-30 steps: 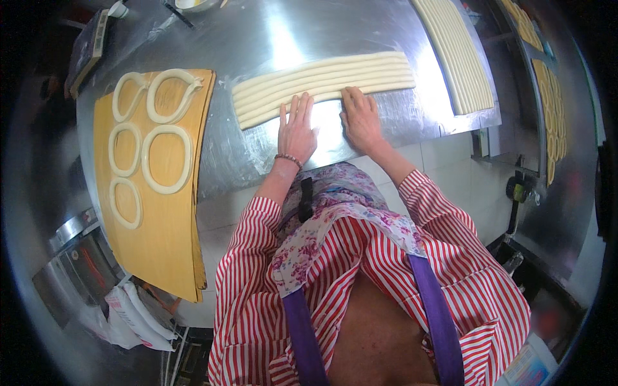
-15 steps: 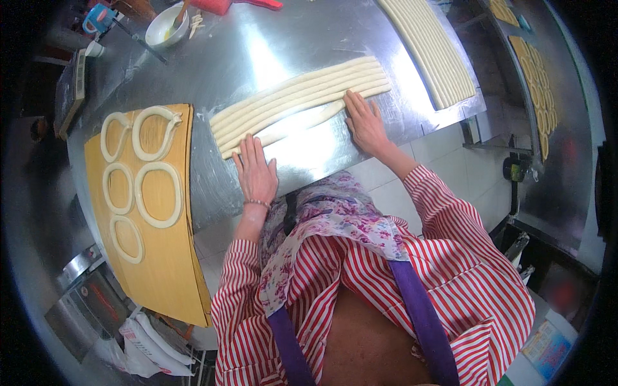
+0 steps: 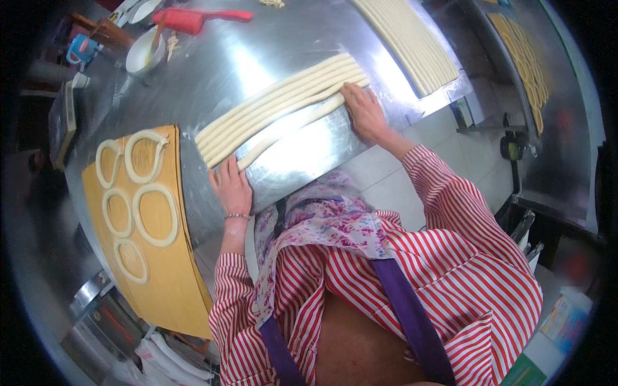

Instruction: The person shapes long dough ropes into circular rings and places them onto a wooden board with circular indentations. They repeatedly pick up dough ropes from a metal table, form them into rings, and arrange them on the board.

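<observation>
A long rope of dough (image 3: 325, 110) lies on the metal table, bowed toward me at its middle and apart there from a row of parallel dough strands (image 3: 273, 109). My left hand (image 3: 232, 188) lies palm down at the rope's left end, fingers stretched out and close together. At the other end, my right hand (image 3: 364, 112) rests with extended fingertips on the rope, beside the right end of the row. Neither hand wraps round the dough. The fingertips cover the rope's ends.
To the left, a wooden board (image 3: 164, 289) carries several dough rings (image 3: 156, 215). A second set of strands (image 3: 409, 45) lies at the far right. Toward the back are a white bowl (image 3: 143, 55) and a red-handled brush (image 3: 187, 20). The table's edge (image 3: 302, 183) runs before me.
The front rope has come away from the row and bows nearer to me between my hands. Both hands stay at its ends. The whole view has shifted slightly.
</observation>
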Demonstrator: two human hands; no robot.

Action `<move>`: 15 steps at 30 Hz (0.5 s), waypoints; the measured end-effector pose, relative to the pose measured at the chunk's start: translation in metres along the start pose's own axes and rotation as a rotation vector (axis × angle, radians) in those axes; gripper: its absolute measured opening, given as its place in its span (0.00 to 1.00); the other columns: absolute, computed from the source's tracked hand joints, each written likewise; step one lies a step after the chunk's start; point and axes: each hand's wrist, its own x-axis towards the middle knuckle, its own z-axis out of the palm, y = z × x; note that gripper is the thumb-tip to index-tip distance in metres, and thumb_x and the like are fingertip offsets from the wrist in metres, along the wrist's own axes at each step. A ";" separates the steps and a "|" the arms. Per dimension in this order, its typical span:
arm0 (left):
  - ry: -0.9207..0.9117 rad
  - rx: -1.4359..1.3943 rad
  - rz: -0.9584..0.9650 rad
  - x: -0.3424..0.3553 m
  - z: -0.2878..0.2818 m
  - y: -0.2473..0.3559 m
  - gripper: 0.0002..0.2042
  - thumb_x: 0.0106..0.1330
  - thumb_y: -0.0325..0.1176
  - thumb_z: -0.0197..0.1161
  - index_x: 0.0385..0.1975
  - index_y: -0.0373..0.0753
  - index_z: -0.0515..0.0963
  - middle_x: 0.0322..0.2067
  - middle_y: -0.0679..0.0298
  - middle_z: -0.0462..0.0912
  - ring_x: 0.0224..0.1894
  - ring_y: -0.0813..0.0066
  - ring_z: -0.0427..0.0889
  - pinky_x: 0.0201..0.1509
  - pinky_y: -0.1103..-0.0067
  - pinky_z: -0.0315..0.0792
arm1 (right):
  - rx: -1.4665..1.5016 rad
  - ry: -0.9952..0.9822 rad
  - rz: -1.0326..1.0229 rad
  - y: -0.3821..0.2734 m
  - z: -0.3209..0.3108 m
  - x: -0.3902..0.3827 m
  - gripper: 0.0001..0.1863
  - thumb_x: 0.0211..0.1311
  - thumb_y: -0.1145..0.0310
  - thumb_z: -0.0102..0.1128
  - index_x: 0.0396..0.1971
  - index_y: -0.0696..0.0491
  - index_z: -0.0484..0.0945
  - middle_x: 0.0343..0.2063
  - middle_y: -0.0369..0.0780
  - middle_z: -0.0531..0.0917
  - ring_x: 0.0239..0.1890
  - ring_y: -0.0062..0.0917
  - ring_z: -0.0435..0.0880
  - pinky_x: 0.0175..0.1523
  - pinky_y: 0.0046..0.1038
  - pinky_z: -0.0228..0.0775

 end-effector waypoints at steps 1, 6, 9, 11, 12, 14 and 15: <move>-0.051 0.003 -0.041 0.000 0.000 -0.004 0.22 0.66 0.33 0.61 0.59 0.37 0.71 0.51 0.56 0.75 0.58 0.57 0.72 0.71 0.56 0.54 | -0.065 -0.079 0.006 0.005 0.000 0.000 0.29 0.63 0.73 0.47 0.66 0.54 0.64 0.68 0.45 0.64 0.72 0.35 0.58 0.74 0.44 0.47; -0.093 -0.090 -0.053 0.000 0.005 -0.004 0.20 0.65 0.34 0.63 0.57 0.40 0.73 0.42 0.56 0.74 0.47 0.57 0.75 0.58 0.58 0.64 | 0.039 0.062 -0.080 0.026 -0.009 -0.009 0.17 0.61 0.71 0.54 0.50 0.55 0.73 0.49 0.42 0.76 0.55 0.35 0.74 0.60 0.40 0.62; -0.120 -0.169 -0.071 0.004 0.006 0.005 0.20 0.64 0.34 0.64 0.56 0.40 0.74 0.41 0.55 0.74 0.45 0.55 0.75 0.51 0.58 0.67 | 0.055 0.241 -0.167 0.043 -0.017 0.001 0.18 0.60 0.67 0.58 0.51 0.53 0.74 0.47 0.41 0.78 0.52 0.33 0.76 0.58 0.39 0.63; -0.139 -0.184 -0.072 0.009 0.004 0.011 0.20 0.64 0.34 0.64 0.56 0.39 0.73 0.40 0.54 0.73 0.44 0.54 0.75 0.48 0.60 0.68 | 0.108 0.008 -0.234 0.055 -0.020 0.012 0.19 0.60 0.65 0.60 0.51 0.51 0.74 0.45 0.40 0.78 0.51 0.33 0.76 0.57 0.38 0.63; -0.169 -0.183 -0.088 0.011 0.002 0.014 0.20 0.64 0.33 0.64 0.56 0.39 0.73 0.40 0.54 0.73 0.44 0.54 0.75 0.47 0.61 0.69 | 0.144 -0.113 -0.283 0.060 -0.021 0.018 0.20 0.60 0.64 0.61 0.52 0.50 0.74 0.44 0.40 0.78 0.51 0.32 0.77 0.56 0.38 0.63; -0.213 -0.150 -0.099 0.015 -0.002 0.020 0.19 0.64 0.32 0.64 0.54 0.38 0.73 0.38 0.54 0.72 0.42 0.53 0.76 0.43 0.64 0.72 | 0.125 -0.221 -0.322 0.070 -0.024 0.027 0.20 0.60 0.64 0.61 0.53 0.49 0.74 0.43 0.40 0.78 0.50 0.32 0.77 0.56 0.38 0.63; -0.199 -0.154 -0.071 0.018 -0.003 0.023 0.18 0.64 0.32 0.64 0.53 0.38 0.73 0.38 0.54 0.72 0.42 0.52 0.76 0.43 0.64 0.72 | 0.112 -0.279 -0.341 0.075 -0.025 0.031 0.21 0.60 0.64 0.61 0.53 0.49 0.73 0.42 0.40 0.78 0.50 0.32 0.77 0.56 0.39 0.63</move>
